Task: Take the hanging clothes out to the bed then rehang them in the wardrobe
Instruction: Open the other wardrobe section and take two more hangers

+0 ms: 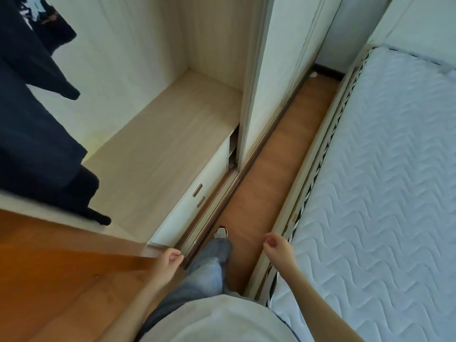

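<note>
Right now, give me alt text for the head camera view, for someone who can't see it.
A person's left hand and right hand, loosely curled and empty, hang above a narrow brown wooden floor between an open pale wood wardrobe and a white quilted mattress. Inside the wardrobe, dark navy clothes hang at upper left.

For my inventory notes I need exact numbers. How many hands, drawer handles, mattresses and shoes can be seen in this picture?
Hands: 2, the left hand and the right hand
Drawer handles: 2, the second just below
Mattress: 1
Shoe: 1
Total: 6
</note>
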